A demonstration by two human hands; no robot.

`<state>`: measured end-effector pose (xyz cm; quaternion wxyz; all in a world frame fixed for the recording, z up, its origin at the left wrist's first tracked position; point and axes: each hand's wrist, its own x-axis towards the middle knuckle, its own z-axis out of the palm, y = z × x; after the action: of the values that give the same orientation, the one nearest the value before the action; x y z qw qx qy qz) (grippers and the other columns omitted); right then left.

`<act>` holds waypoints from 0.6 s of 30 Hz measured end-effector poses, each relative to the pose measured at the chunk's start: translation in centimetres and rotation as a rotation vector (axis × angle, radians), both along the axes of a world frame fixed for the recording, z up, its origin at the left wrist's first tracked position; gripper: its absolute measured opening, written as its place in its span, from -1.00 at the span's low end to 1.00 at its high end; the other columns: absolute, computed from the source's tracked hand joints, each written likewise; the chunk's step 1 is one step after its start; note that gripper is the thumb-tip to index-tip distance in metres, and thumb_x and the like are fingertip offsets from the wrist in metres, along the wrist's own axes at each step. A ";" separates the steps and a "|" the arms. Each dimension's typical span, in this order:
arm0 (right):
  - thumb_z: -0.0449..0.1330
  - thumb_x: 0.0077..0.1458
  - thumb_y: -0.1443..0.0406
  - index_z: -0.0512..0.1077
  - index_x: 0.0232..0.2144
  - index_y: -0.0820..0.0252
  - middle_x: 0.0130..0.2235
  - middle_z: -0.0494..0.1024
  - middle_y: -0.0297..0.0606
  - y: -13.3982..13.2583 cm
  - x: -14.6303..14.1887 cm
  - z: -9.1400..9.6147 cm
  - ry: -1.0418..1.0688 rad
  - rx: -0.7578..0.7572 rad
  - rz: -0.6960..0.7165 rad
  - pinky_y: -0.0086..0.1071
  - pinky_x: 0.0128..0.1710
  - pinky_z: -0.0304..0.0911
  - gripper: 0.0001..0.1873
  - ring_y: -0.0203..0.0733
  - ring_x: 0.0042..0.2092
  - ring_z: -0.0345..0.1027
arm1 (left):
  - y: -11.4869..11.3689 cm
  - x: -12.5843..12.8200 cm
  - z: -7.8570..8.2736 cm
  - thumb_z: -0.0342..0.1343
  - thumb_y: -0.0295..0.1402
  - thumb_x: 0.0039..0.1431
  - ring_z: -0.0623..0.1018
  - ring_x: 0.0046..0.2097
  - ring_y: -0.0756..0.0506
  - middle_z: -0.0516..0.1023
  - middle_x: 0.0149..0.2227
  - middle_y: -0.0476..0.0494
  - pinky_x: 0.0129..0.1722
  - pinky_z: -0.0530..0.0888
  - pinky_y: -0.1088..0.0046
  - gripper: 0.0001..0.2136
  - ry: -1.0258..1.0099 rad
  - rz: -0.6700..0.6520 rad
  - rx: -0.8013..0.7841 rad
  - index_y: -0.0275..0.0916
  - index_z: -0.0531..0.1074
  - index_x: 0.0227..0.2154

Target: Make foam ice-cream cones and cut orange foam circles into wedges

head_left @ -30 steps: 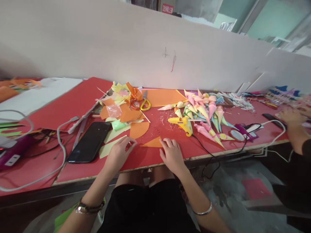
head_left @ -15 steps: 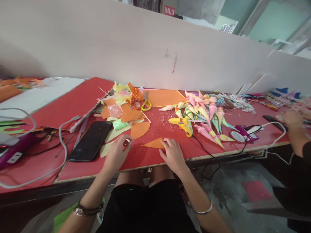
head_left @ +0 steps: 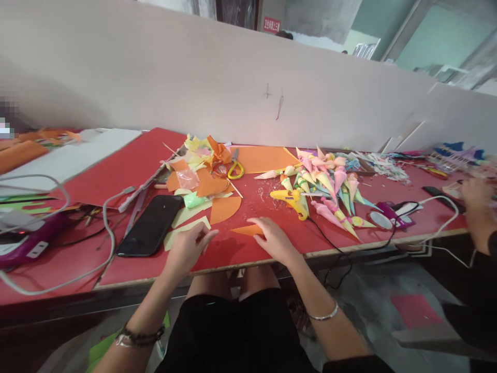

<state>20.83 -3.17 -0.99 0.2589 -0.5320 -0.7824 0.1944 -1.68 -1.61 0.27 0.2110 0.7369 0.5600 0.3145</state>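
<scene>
A pointed orange piece [head_left: 245, 230], like a narrow cone or wedge of thin sheet, lies on the red table near its front edge. Over its wide end reaches my right hand [head_left: 274, 239], fingers stretched and thumb apart, partly covering it; whether the fingertips press on it is hard to see. My left hand [head_left: 188, 247] hovers left of the piece with loosely bent fingers and a gap at the thumb, holding nothing. Behind it lie an orange half-disc [head_left: 225, 209] and pale yellow strips [head_left: 190, 220].
A black phone [head_left: 149, 226] lies left. Yellow-handled scissors [head_left: 235, 167] rest among orange scraps. To the right are a yellow glue gun [head_left: 292, 201] with its cord and a pile of pastel cones [head_left: 324, 178]. A co-worker's hand [head_left: 477, 194] works at far right.
My right hand's fingers have straightened and shifted slightly over the orange piece. My left hand's fingers have lowered a little. The view has shifted slightly.
</scene>
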 end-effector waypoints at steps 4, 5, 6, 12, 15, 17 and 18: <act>0.01 0.05 0.44 0.36 -0.12 0.16 -0.11 0.47 -0.21 -0.4 -0.1 -0.4 0.243 -0.006 0.003 -0.31 -0.03 0.20 -0.67 -0.20 -0.05 0.33 | -0.1 -0.1 0.0 -0.19 -0.16 0.17 0.29 -0.66 0.05 0.26 -0.78 0.07 -0.55 0.22 0.53 -0.60 -0.028 -0.003 0.015 -0.19 0.12 -0.73; 0.02 0.04 0.43 0.37 -0.14 0.17 -0.12 0.48 -0.21 -0.5 -0.1 -0.4 0.284 -0.001 -0.009 -0.31 -0.03 0.20 -0.69 -0.20 -0.06 0.34 | -0.2 0.0 0.0 -0.21 -0.19 0.19 0.29 -0.65 0.05 0.25 -0.77 0.07 -0.53 0.23 0.53 -0.60 -0.045 0.013 0.027 -0.19 0.12 -0.73; 0.03 0.04 0.42 0.38 -0.16 0.18 -0.13 0.49 -0.20 -0.6 -0.2 -0.3 0.323 0.001 -0.021 -0.31 -0.03 0.20 -0.71 -0.20 -0.07 0.35 | -0.1 0.0 0.0 -0.22 -0.20 0.20 0.29 -0.64 0.05 0.24 -0.75 0.07 -0.53 0.23 0.52 -0.62 -0.068 0.033 0.040 -0.19 0.12 -0.71; 0.10 -0.01 0.32 0.39 -0.22 0.19 -0.19 0.52 -0.21 -0.9 -0.7 -0.2 0.572 -0.113 -0.113 -0.31 -0.12 0.28 -0.76 -0.18 -0.15 0.39 | 0.1 0.4 -0.3 -0.22 -0.24 0.20 0.23 -0.59 0.06 0.18 -0.64 0.10 -0.56 0.22 0.54 -0.74 -0.308 0.085 0.100 -0.18 0.12 -0.57; 0.12 -0.04 0.29 0.38 -0.23 0.18 -0.26 0.51 -0.25 -0.8 -1.0 -0.5 0.687 -0.202 -0.133 -0.35 -0.21 0.33 -0.75 -0.20 -0.23 0.40 | 0.1 0.4 0.0 -0.16 -0.26 0.17 0.30 -0.57 0.06 0.26 -0.62 0.09 -0.52 0.27 0.55 -0.80 -0.318 0.071 0.122 -0.20 0.18 -0.52; 0.14 -0.05 0.28 0.38 -0.24 0.18 -0.27 0.50 -0.27 -0.8 -1.0 -0.7 0.745 -0.233 -0.137 -0.35 -0.22 0.34 -0.75 -0.21 -0.24 0.40 | 0.0 0.3 0.3 -0.09 -0.27 0.13 0.38 -0.53 0.05 0.36 -0.59 0.06 -0.50 0.30 0.54 -0.84 -0.305 0.070 0.122 -0.21 0.22 -0.49; 0.14 -0.06 0.27 0.37 -0.24 0.18 -0.27 0.50 -0.27 -0.7 -0.9 -0.7 0.769 -0.240 -0.140 -0.36 -0.22 0.34 -0.74 -0.21 -0.24 0.40 | 0.0 0.2 0.4 -0.06 -0.27 0.11 0.41 -0.50 0.04 0.40 -0.57 0.04 -0.47 0.33 0.54 -0.85 -0.312 0.066 0.124 -0.21 0.24 -0.48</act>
<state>19.90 -3.91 -1.72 0.4811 -0.4991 -0.5621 0.4511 -1.48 -1.66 0.66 0.2390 0.6722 0.5237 0.4656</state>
